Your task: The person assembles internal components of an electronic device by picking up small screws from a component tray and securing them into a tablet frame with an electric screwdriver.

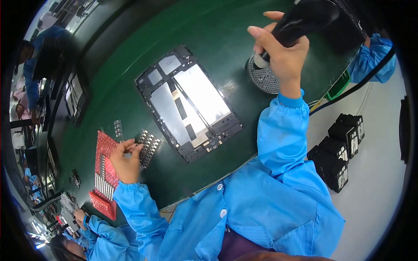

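Observation:
My right hand [285, 54] is wrapped round a thick black handheld power tool [305, 21], which looks like an electric screwdriver. Its pale lower end meets a round grey tray [264, 81] pitted with small holes. At the left, my left hand [126, 162] has thumb and index finger pinched at the edge of a sheet of small metallic parts [150, 145]. Whatever sits between those fingertips is too small to make out. Between the hands lies an opened tablet-like device [167, 106], black-framed, with silver plates and dark ribbon cables inside.
Red bubble wrap [104, 141] lies by my left hand, with a row of metallic strips [104, 186] on it. A small strip of parts [118, 128] sits beyond. Black boxes [335, 161] stand on the floor at right. Co-workers in blue sleeves [373, 61] sit nearby.

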Action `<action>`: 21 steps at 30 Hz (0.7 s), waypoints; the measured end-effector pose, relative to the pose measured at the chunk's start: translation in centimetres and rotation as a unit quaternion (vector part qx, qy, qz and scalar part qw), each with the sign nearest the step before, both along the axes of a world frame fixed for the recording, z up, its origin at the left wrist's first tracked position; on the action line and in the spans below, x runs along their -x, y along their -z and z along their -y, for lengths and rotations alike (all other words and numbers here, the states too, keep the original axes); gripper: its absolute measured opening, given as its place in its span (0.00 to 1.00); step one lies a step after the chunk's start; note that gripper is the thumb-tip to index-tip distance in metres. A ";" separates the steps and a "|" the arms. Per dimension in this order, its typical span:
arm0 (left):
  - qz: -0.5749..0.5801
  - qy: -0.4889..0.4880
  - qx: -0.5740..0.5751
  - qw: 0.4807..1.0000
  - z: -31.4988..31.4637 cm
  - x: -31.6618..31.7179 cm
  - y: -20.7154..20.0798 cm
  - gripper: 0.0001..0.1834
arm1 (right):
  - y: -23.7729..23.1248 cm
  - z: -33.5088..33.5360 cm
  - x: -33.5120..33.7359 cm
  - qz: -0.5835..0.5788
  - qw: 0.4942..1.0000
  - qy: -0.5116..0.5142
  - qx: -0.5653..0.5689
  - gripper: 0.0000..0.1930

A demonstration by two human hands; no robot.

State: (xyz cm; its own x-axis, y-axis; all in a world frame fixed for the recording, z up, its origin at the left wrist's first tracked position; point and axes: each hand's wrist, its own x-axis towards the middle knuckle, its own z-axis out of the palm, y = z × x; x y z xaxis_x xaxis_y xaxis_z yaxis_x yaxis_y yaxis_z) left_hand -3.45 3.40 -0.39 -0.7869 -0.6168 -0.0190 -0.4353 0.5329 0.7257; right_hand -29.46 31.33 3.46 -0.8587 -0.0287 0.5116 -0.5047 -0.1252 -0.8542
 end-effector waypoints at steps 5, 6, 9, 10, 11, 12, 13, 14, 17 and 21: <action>-0.026 0.082 0.233 0.969 -1.4 0.1 -0.3 0.06 | 0.4 0.9 0.0 0.027 0.999 -0.045 0.011 0.17; -0.041 0.099 0.240 0.965 -2.0 0.6 -1.0 0.06 | 0.4 1.2 -0.4 0.052 0.996 -0.062 0.023 0.18; -0.126 0.098 0.209 0.965 -3.2 2.1 -0.8 0.07 | -0.2 2.1 -2.1 0.073 0.980 -0.186 -0.010 0.20; -0.194 0.080 0.169 0.963 -3.6 2.7 -0.6 0.07 | -0.4 2.1 -2.3 0.037 0.975 -0.217 -0.029 0.20; -0.194 0.078 0.170 0.963 -4.1 3.4 -0.2 0.07 | -0.7 2.1 -2.3 0.036 0.974 -0.220 -0.029 0.20; -0.229 0.077 0.138 0.961 -4.6 4.1 0.2 0.07 | -1.1 1.9 -2.2 0.035 0.980 -0.198 0.008 0.20; -0.262 0.078 0.104 0.956 -5.0 4.9 0.8 0.08 | -1.2 1.7 -2.0 0.033 0.983 -0.174 0.043 0.20; -0.264 0.077 0.105 0.956 -5.4 5.6 1.0 0.08 | -0.7 1.1 -0.9 0.000 0.987 -0.154 0.047 0.17; -0.294 0.096 0.096 0.946 -6.2 7.5 2.0 0.08 | 0.1 0.1 1.0 -0.008 0.990 -0.124 0.065 0.15; -0.308 0.151 0.057 0.937 -7.9 8.7 2.4 0.06 | 0.6 0.3 0.7 0.012 0.989 -0.128 0.069 0.14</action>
